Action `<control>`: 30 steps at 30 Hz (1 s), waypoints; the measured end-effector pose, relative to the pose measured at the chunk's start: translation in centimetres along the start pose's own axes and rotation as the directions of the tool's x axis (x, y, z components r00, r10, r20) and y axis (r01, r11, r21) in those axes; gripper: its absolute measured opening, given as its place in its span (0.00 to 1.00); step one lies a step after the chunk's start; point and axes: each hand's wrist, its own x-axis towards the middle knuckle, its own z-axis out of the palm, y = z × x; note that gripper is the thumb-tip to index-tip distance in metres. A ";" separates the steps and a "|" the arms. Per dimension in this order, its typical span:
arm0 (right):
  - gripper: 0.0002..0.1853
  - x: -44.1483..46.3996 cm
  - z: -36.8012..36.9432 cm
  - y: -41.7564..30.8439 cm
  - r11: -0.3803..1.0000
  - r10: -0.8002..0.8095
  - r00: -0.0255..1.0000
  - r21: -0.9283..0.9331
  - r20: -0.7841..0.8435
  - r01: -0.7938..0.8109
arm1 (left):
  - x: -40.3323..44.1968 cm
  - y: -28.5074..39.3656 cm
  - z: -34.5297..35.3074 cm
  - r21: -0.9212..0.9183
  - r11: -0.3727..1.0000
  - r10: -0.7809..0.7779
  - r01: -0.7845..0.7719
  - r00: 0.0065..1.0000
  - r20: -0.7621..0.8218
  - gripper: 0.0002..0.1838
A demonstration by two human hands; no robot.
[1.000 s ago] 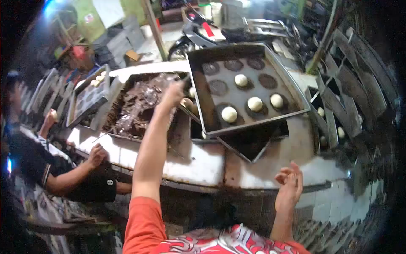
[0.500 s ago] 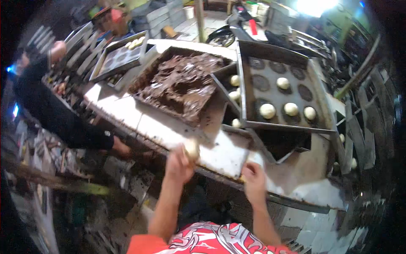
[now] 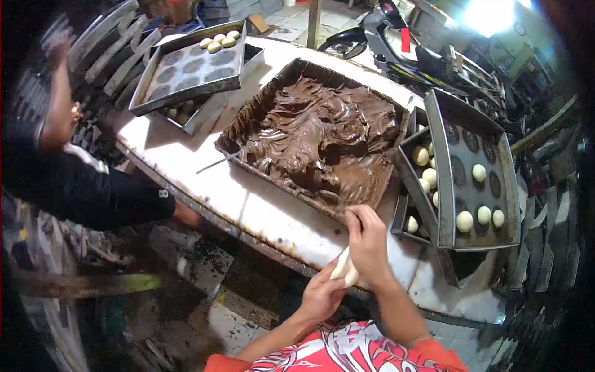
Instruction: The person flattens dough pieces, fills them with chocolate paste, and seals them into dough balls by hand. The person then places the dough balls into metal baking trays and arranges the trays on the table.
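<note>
Left grip: my left hand (image 3: 322, 297), clamped on pale dough (image 3: 344, 270) at the tabletop's (image 3: 238, 201) near edge.
Right grip: my right hand (image 3: 370, 242), fingers together beside the brown-filled pan (image 3: 286, 190); I cannot tell what they pinch.
Obscured: palm contact with the dough; a co-worker's raised hand (image 3: 58, 42), blurred.

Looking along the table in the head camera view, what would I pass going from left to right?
Metal tray with five pale balls → large pan of brown paste → another tray with four pale balls.
</note>
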 end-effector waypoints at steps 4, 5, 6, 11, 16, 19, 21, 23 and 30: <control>0.06 4.6 3.0 -0.9 0.865 -0.057 0.942 -0.455 0.331 0.212 | 1.0 5.8 -0.6 -0.255 0.964 0.094 -0.077 0.994 0.057 0.29; 0.06 5.2 4.2 -0.7 0.864 -0.056 0.941 -0.456 0.334 0.214 | 1.4 6.4 -1.1 -0.258 0.963 0.095 -0.078 0.994 0.055 0.29; 0.06 5.5 5.3 -0.3 0.791 -0.006 0.927 -0.566 0.375 0.234 | 1.9 6.6 -1.8 -0.031 0.996 0.082 -0.086 0.990 -0.113 0.27; 0.06 4.7 4.3 -1.0 0.817 0.106 0.903 -0.555 0.416 0.160 | 3.1 7.9 -4.8 0.010 0.998 0.065 -0.064 0.961 -0.268 0.26; 0.07 -0.3 1.5 -0.7 0.940 -0.243 0.944 -0.186 0.223 0.286 | 5.1 11.3 -1.7 -0.237 0.971 0.020 -0.044 0.995 -0.101 0.26; 0.08 -2.1 0.2 2.9 0.924 -0.330 0.942 -0.188 0.056 0.334 | 3.7 11.2 -0.8 -0.305 0.952 0.015 0.002 0.998 0.054 0.29; 0.09 -3.6 -1.4 6.3 0.913 -0.370 0.929 -0.181 0.007 0.365 | 1.4 9.9 -1.7 -0.310 0.948 0.079 -0.072 0.997 0.008 0.34; 0.10 -5.1 -2.4 10.5 0.916 -0.321 0.937 -0.296 -0.139 0.270 | -1.7 9.3 -1.2 -0.275 0.953 0.159 -0.128 0.983 0.093 0.38; 0.18 -9.8 -4.2 13.1 0.963 -0.238 0.965 -0.159 -0.107 0.219 | -6.6 -5.4 4.0 0.047 0.956 0.278 -0.289 0.946 0.164 0.36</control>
